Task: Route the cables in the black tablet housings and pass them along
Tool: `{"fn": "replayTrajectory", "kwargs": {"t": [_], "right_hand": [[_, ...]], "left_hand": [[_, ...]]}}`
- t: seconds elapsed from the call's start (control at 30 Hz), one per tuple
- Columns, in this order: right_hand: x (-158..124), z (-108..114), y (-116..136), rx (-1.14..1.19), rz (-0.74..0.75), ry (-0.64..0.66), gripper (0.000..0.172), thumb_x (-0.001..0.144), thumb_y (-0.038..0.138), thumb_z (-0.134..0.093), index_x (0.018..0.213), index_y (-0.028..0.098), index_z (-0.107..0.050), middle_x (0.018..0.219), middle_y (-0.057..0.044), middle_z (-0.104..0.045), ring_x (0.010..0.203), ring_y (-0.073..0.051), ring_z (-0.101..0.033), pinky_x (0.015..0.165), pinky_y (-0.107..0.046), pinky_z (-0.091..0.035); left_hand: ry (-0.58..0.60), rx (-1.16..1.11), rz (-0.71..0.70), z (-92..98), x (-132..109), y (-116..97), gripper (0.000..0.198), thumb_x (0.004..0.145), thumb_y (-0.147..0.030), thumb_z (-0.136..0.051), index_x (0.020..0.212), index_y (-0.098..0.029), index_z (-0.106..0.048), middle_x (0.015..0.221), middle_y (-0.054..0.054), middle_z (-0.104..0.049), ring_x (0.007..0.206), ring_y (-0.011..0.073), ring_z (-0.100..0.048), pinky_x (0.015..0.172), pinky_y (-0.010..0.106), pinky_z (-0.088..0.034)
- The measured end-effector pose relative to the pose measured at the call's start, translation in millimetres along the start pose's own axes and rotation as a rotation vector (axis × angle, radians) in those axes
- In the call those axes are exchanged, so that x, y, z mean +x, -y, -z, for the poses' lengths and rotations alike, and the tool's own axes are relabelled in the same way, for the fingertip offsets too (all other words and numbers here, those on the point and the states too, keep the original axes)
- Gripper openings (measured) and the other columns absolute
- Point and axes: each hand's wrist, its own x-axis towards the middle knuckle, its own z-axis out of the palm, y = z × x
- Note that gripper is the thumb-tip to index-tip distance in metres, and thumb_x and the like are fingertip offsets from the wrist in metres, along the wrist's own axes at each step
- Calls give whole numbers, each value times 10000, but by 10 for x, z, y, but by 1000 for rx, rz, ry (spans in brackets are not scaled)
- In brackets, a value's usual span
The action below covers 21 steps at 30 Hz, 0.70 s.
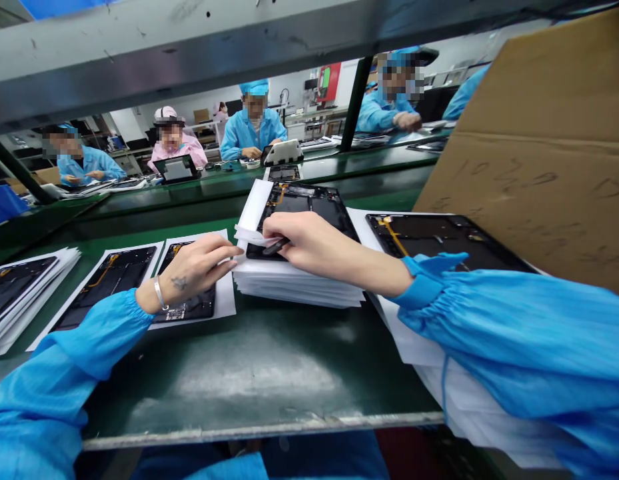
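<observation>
My right hand [302, 237] is closed over the near left corner of a black tablet housing [319, 200]. In its fingers are a small dark tool [276, 247], its kind unclear, and a thin white strip [250, 236]. My left hand [196, 268] reaches in from the left, fingers stretched and slightly apart, their tips close to the strip's end. Whether they touch it I cannot tell. The housing, with orange flex cables, lies on a stack of white sheets [294, 283]. Below my left hand, another housing [192, 308] is partly covered.
More housings on paper lie left [109, 277] and right [439, 233]. A paper-layered stack [34, 293] stands far left. A cardboard sheet [539, 153] leans at right. A metal beam [189, 63] crosses above the green bench [249, 373]. Several co-workers sit opposite.
</observation>
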Motion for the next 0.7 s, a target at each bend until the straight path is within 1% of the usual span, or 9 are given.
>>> {"fn": "replayTrajectory", "kwargs": {"t": [0.1,0.17,0.27,0.33,0.43,0.5,0.53,0.6,0.7], "right_hand": [[-8,-21,-7,9,2,5,201,752,-8,-472,776,181,-535,793,-25,-615,731,-144,-532,651,-261,-291],[-10,-35,-6,7,1,10,202,755,-9,-474,783,178,-545,807,-30,-622,741,-143,-538,656,-259,-299],[7,-30,0,21,0,50,169,758,12,-511,771,173,-560,797,-24,-621,726,-133,-530,645,-251,-304],[32,3,-9,69,3,71,105,822,106,-562,739,171,-570,734,-7,-600,676,-120,-508,625,-244,-308],[71,82,-71,79,-34,-53,274,911,287,-571,663,172,-553,613,23,-512,604,-105,-445,598,-245,-302],[89,131,-131,30,-93,-151,284,906,286,-573,648,172,-551,584,34,-475,587,-101,-421,595,-248,-297],[95,148,-154,12,-120,-153,266,899,275,-576,655,170,-563,581,36,-476,581,-100,-422,594,-249,-297],[94,165,-163,5,-139,-72,240,899,296,-591,698,165,-606,602,30,-513,584,-106,-448,596,-252,-307],[61,143,-67,-13,-32,95,250,885,392,-656,803,156,-648,761,-17,-610,683,-135,-525,635,-254,-342]], "left_hand": [[37,-99,86,-13,43,-13,279,1032,-269,-463,1221,-176,-646,1084,112,-683,969,199,-640,833,317,-522],[58,-227,139,-1,70,-36,279,1023,-287,-474,1175,-178,-681,1076,110,-686,956,196,-642,834,313,-513],[33,-518,457,36,99,-63,275,971,-389,-560,938,-172,-726,921,71,-696,846,175,-633,778,284,-496],[16,-671,685,47,123,-47,360,935,-495,-583,844,-165,-697,800,46,-673,752,159,-618,704,264,-493],[53,-791,844,17,196,41,497,906,-629,-542,920,-149,-670,786,51,-668,682,147,-623,605,243,-492],[108,-866,926,-27,274,120,571,862,-691,-560,946,-136,-661,785,62,-664,654,141,-624,567,234,-489],[139,-900,963,-51,319,158,589,841,-708,-580,932,-131,-658,766,61,-656,631,135,-615,548,227,-481],[192,-954,1017,-92,414,219,573,819,-700,-628,863,-129,-642,707,44,-626,570,111,-577,506,204,-443],[219,-994,1063,-123,538,269,495,840,-614,-680,736,-139,-587,628,14,-576,496,78,-509,454,176,-374]]}}
